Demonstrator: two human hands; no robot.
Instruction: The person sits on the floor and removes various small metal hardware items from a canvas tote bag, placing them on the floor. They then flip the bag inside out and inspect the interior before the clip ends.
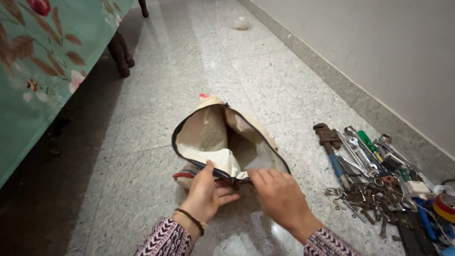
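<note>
Pinching the near rim of the open bag (222, 137): left hand (207, 191), right hand (279, 194).

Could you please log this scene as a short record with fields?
Setting: speckled stone floor beside a wall
Left hand: grips the near rim of the cloth bag
Right hand: fingers on the same rim, by the zip
Bag: beige, lying on the floor, mouth wide open
Tools: pile of tools at right, with a pipe wrench
Left edge: floral cloth
</note>
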